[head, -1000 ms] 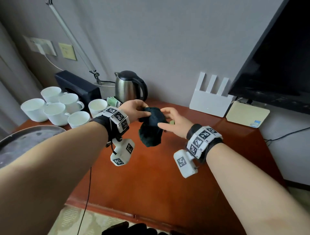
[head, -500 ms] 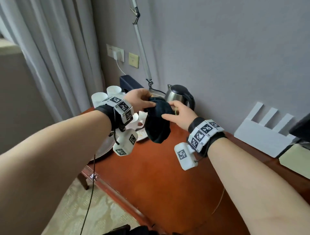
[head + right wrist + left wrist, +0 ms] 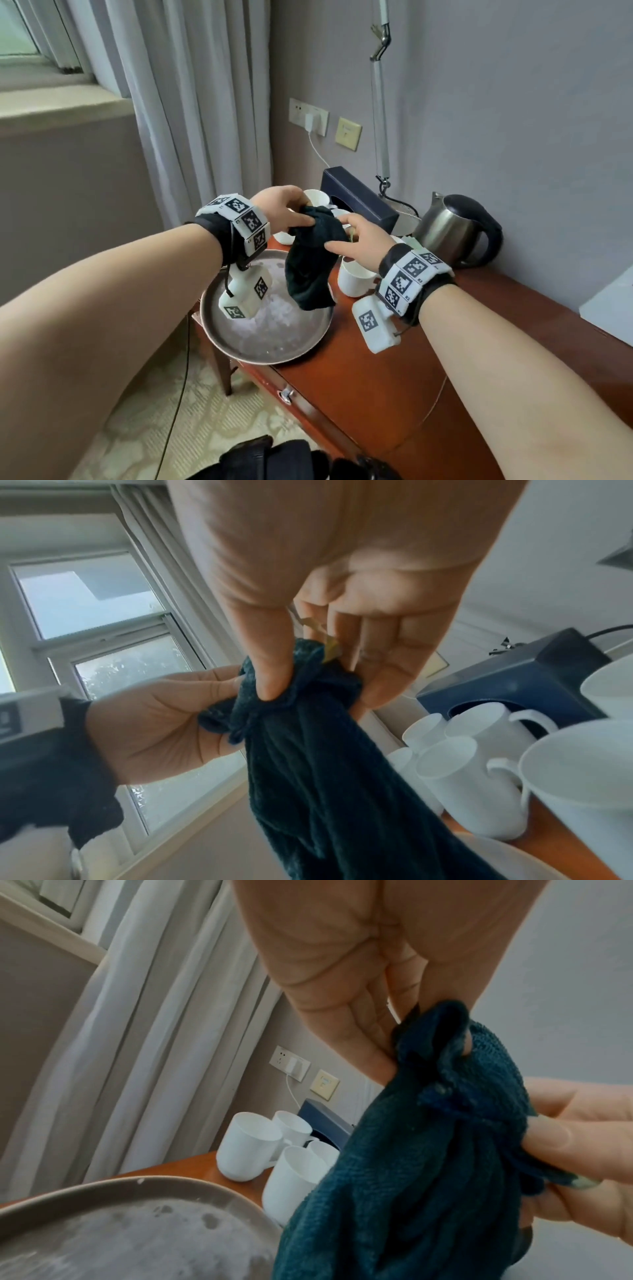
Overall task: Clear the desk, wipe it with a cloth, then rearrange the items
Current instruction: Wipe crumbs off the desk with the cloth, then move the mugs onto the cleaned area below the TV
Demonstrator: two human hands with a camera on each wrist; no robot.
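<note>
A dark teal cloth (image 3: 310, 263) hangs bunched in the air over the round metal tray (image 3: 274, 346) at the left end of the wooden desk (image 3: 394, 377). My left hand (image 3: 286, 214) pinches its top from the left; in the left wrist view the cloth (image 3: 428, 1164) trails from my left hand (image 3: 394, 1053). My right hand (image 3: 349, 240) pinches it from the right, thumb on the cloth (image 3: 325, 764) in the right wrist view, where my right hand (image 3: 308, 674) also holds a small yellow-green scrap (image 3: 331, 649) between its fingers.
Several white mugs (image 3: 354, 279) stand behind and right of the tray, near a dark blue box (image 3: 359, 200) and a steel kettle (image 3: 455, 228). The tray holds whitish residue. A curtain and window lie left; a cable hangs off the desk's front edge.
The view has swung left across the desk, from the router and screen to the tray and curtain. Both hands have carried the cloth left, and it now hangs over the tray.
</note>
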